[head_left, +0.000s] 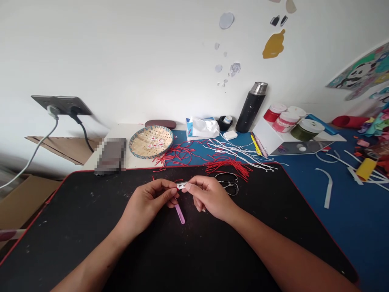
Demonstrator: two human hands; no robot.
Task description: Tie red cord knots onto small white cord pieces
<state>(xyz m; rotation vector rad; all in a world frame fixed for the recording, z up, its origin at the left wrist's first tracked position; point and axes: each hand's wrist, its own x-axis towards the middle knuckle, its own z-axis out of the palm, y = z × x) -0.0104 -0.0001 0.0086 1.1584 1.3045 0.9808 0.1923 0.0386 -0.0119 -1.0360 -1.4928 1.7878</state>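
White piece (181,187), just one: left hand (149,202) and right hand (213,197) pinch it.

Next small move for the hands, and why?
I'd probably hold the left hand steady and ease the right hand slightly outward, gently tensioning the small white piece: both sets of fingertips pinch it, close together above the black mat.

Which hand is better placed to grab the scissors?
Likely the right hand: it's beside the scissors; the left hand is farther, across the small white piece. Both look busy with that piece.
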